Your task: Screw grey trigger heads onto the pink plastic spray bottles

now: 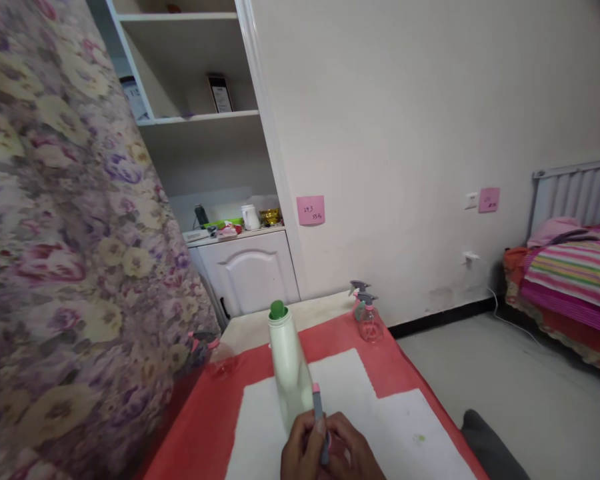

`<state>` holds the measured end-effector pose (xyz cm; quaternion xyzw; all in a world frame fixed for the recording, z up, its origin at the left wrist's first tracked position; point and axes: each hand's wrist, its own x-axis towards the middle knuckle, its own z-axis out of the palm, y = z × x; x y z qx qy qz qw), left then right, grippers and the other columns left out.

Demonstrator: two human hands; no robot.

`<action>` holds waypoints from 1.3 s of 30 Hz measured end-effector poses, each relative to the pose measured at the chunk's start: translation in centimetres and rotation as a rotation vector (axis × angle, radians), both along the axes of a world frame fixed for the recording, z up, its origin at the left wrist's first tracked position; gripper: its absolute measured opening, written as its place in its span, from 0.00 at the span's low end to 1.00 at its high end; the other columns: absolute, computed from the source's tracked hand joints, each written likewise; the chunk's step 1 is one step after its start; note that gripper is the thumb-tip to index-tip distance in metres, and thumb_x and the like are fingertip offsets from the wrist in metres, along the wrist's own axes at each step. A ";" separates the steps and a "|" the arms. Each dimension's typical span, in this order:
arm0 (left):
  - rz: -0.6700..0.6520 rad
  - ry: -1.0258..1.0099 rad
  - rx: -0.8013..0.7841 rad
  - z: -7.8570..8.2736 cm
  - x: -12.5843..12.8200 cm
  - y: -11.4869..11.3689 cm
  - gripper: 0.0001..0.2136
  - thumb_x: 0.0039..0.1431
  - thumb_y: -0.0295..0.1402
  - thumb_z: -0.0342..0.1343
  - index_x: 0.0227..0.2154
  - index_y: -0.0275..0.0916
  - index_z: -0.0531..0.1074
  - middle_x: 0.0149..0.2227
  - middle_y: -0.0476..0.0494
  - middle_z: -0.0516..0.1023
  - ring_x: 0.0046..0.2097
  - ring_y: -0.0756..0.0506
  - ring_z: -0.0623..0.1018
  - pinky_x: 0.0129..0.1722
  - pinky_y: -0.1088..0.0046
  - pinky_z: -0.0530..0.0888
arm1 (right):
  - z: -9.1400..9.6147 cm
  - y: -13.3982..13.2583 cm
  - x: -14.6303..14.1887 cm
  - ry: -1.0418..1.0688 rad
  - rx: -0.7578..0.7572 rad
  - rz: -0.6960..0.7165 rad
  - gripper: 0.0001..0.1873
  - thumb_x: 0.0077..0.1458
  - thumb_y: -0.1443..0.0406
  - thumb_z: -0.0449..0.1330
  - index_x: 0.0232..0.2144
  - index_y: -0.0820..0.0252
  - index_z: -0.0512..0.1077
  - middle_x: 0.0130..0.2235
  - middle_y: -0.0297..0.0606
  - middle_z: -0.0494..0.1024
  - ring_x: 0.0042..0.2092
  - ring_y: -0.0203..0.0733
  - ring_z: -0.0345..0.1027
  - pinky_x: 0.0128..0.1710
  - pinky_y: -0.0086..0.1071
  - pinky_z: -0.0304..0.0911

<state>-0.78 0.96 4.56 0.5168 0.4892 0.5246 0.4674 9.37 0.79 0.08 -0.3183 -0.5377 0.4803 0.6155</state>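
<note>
My left hand [303,448] is at the bottom of the head view, its fingers closed on the grey spray head [318,403] of a small spray bottle. The spray head has a pink tip. My right hand [354,448] is wrapped round the lower part of the same spray bottle, which the fingers mostly hide. A pink ring shows between the hands. Just beyond them a tall pale green jug [290,363] stands upright on white paper [253,427]. A green cap [277,309] shows at its mouth; I cannot tell whether it sits inside or behind.
Two clear spray bottles [371,328] stand at the table's far right corner. More spray bottles [221,359] are at the left edge beside the flowered curtain [80,267]. A red cloth [200,427] covers the table. Behind are a white cabinet [255,277] and, far right, a bed [575,280].
</note>
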 end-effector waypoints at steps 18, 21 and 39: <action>-0.061 -0.026 -0.040 1.5 0.3 -0.9 0.17 0.50 0.50 0.60 0.27 0.38 0.74 0.25 0.51 0.73 0.31 0.46 0.71 0.33 0.73 0.69 | 0.8 -0.9 -0.2 -0.008 -0.072 -0.076 0.17 0.47 0.52 0.66 0.35 0.54 0.71 0.33 0.34 0.76 0.38 0.46 0.72 0.40 0.36 0.68; -0.053 -0.041 -0.044 1.9 0.4 -1.1 0.18 0.50 0.50 0.61 0.28 0.38 0.74 0.24 0.50 0.74 0.30 0.45 0.72 0.32 0.73 0.68 | 1.1 -0.8 -0.5 0.025 -0.046 -0.078 0.15 0.51 0.51 0.62 0.34 0.55 0.71 0.32 0.34 0.76 0.36 0.45 0.72 0.42 0.38 0.68; 0.061 -0.638 -0.126 2.3 -2.5 -1.4 0.17 0.48 0.45 0.66 0.35 0.36 0.79 0.38 0.43 0.81 0.45 0.43 0.78 0.46 0.71 0.74 | -5.4 -2.0 -1.0 -0.071 -0.036 -0.365 0.25 0.49 0.52 0.66 0.47 0.55 0.73 0.46 0.47 0.82 0.48 0.56 0.76 0.51 0.44 0.71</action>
